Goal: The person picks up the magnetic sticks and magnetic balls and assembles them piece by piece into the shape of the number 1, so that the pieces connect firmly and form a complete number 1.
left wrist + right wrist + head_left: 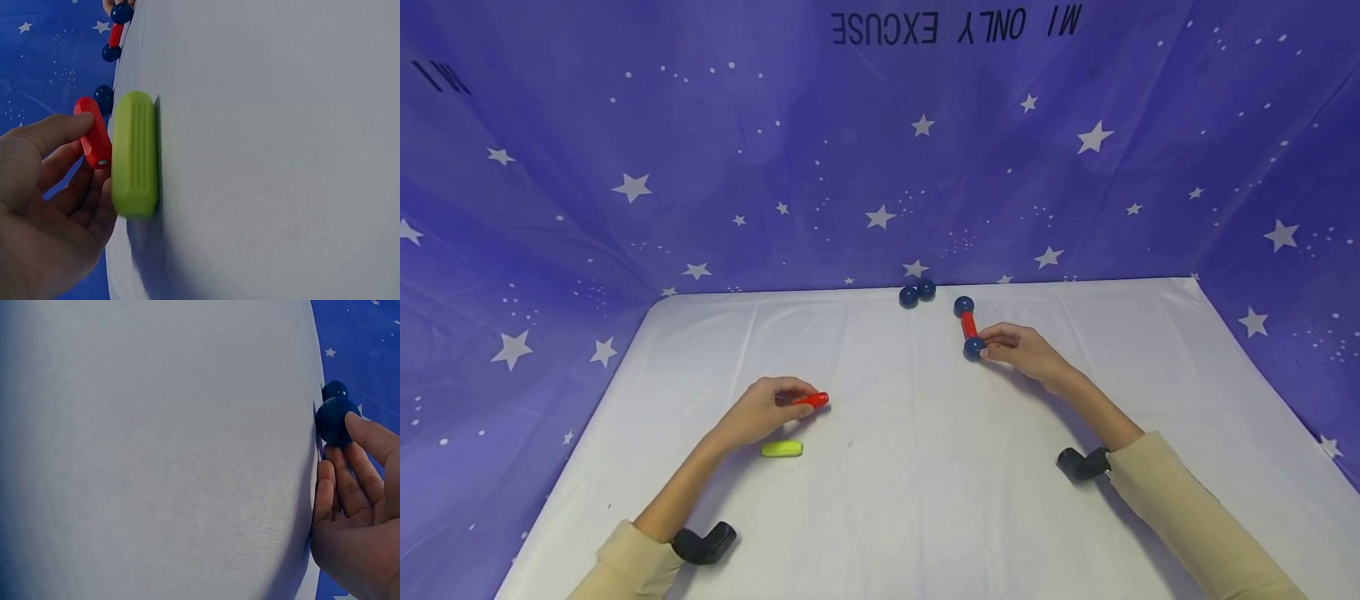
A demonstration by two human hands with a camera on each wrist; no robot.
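My left hand pinches a red magnetic rod between thumb and fingers; the left wrist view shows ridges and a shiny spot on the rod's end. Just below that hand lies a yellow-green ridged rod on the table. My right hand holds a dark blue ball with thumb and fingertips. This ball sits at the near end of a second red rod, which has another blue ball at its far end. In the right wrist view the gripped ball hides most of that piece.
Two loose blue balls sit side by side near the back edge of the white table. A purple star-printed cloth rises behind the table and along its sides. Black curved wrist mounts stick out beside both sleeves.
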